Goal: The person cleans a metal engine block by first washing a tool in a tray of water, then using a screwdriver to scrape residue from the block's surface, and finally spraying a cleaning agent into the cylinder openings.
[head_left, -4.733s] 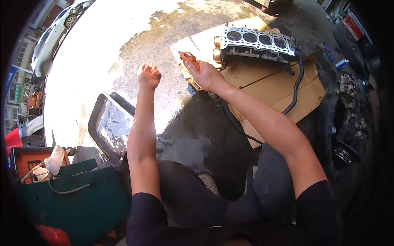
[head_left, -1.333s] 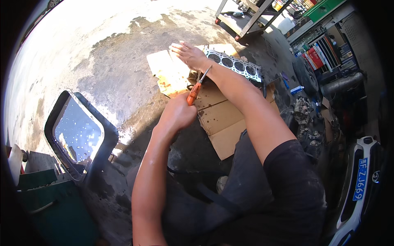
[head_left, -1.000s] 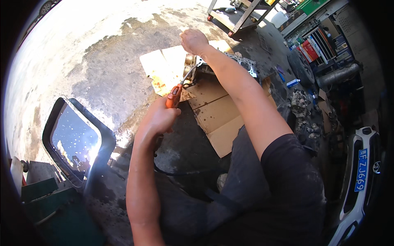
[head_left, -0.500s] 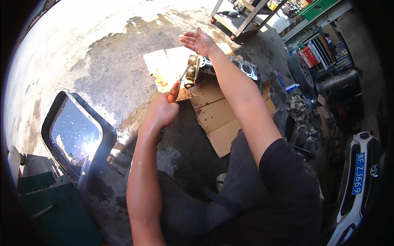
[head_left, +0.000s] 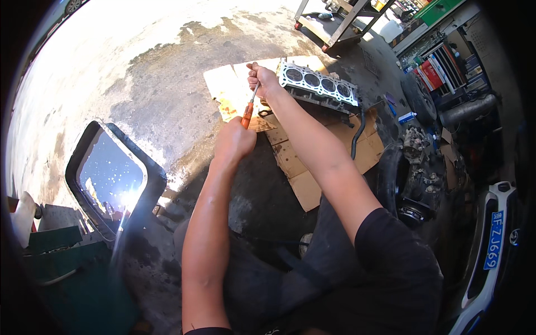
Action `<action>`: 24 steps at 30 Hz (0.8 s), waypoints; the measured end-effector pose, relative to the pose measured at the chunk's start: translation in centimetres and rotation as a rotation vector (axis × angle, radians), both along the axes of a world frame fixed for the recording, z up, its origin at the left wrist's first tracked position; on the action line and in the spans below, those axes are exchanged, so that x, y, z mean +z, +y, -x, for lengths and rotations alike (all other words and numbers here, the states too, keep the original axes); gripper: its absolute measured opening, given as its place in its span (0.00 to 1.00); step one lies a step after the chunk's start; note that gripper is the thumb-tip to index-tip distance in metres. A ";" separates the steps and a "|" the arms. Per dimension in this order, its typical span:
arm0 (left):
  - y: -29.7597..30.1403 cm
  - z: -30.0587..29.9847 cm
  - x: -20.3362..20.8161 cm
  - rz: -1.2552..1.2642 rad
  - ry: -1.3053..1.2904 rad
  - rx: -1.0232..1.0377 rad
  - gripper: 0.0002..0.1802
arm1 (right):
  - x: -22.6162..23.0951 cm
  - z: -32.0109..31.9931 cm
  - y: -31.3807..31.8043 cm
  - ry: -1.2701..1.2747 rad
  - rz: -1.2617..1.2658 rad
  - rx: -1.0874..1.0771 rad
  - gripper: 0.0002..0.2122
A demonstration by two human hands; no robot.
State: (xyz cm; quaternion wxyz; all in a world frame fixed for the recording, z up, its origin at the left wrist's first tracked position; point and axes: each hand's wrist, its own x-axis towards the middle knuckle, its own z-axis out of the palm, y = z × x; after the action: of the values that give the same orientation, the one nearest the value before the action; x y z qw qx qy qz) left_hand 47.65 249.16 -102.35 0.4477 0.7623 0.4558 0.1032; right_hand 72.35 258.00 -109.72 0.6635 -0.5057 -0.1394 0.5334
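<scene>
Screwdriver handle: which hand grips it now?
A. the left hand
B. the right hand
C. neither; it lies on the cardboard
A: the left hand is closed round the orange handle of the screwdriver, while the right hand holds the shaft near the tip, beside the cylinder head.

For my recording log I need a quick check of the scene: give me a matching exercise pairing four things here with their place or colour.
Things:
1. screwdriver
2. cylinder head
3. flattened cardboard
4. framed glass panel

Descriptions:
A. lies on the ground under the metal part
B. orange handle, gripped by the left hand, shaft steadied by the right hand
C. dark frame, on the ground at the person's left
D. grey metal with a row of round bores, on the cardboard

Pairs: 1-B, 2-D, 3-A, 4-C
</scene>
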 end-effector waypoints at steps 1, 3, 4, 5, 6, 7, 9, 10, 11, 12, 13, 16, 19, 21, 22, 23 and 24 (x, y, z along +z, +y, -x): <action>0.4 0.0 -0.3 0.013 -0.011 0.013 0.17 | 0.9 1.1 0.1 0.007 0.024 0.083 0.12; 0.7 -0.1 -0.7 0.116 -0.020 0.042 0.16 | 2.5 2.4 0.2 -0.035 0.094 0.267 0.13; 0.8 -0.2 -0.9 0.167 -0.025 0.051 0.16 | 3.1 2.5 0.0 -0.083 0.141 0.365 0.13; 0.8 -0.5 -1.8 0.125 -0.054 0.058 0.14 | 3.5 2.8 0.0 -0.234 0.185 0.378 0.14; 0.6 -0.9 -1.2 0.173 -0.056 0.042 0.13 | 3.5 2.1 -0.5 -0.288 0.222 0.394 0.16; 0.4 -1.1 -0.5 0.220 -0.055 0.031 0.12 | 3.2 1.6 -0.6 -0.355 0.246 0.396 0.16; 0.8 -0.2 0.0 0.273 -0.050 0.056 0.10 | 3.9 3.3 0.2 -0.631 0.358 0.431 0.16; 1.5 1.0 0.0 0.275 -0.053 0.092 0.10 | 5.2 5.4 1.1 -0.850 0.436 0.451 0.16; -1.0 -3.7 0.4 0.330 -0.132 -0.032 0.09 | 1.3 -3.4 -1.6 -1.143 0.387 0.256 0.15; 1.1 -1.2 -0.3 0.331 -0.111 0.068 0.08 | 3.0 2.2 0.8 -1.157 0.459 0.378 0.15; 0.8 -1.5 -0.2 0.365 -0.135 0.078 0.08 | 2.2 1.5 0.8 -1.192 0.421 0.259 0.17; 0.2 -2.8 -0.2 0.391 -0.238 0.163 0.10 | 0.5 0.0 1.0 -0.955 0.377 -0.100 0.17; 1.0 -2.4 -0.4 0.408 -0.292 0.266 0.14 | 1.2 0.6 0.9 -0.289 0.135 0.106 0.16; 2.5 0.0 -0.6 0.377 -0.285 0.335 0.14 | 4.6 6.4 2.0 0.091 -0.079 0.152 0.21; 2.1 -0.4 -0.7 0.386 -0.294 0.332 0.15 | 4.5 5.5 1.8 0.249 -0.200 0.143 0.20; 1.9 -1.2 -0.8 0.391 -0.327 0.321 0.15 | 4.6 4.3 1.8 0.262 -0.210 0.199 0.20; 1.5 -1.7 -0.9 0.368 -0.340 0.333 0.15 | 4.6 3.5 1.9 0.285 -0.226 0.259 0.20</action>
State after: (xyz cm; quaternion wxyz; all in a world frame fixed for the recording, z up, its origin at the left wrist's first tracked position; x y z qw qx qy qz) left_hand 49.36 250.64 -103.21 0.6254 0.5549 0.5039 0.2170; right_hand 68.90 259.87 -105.10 0.6550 -0.3257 -0.1667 0.6612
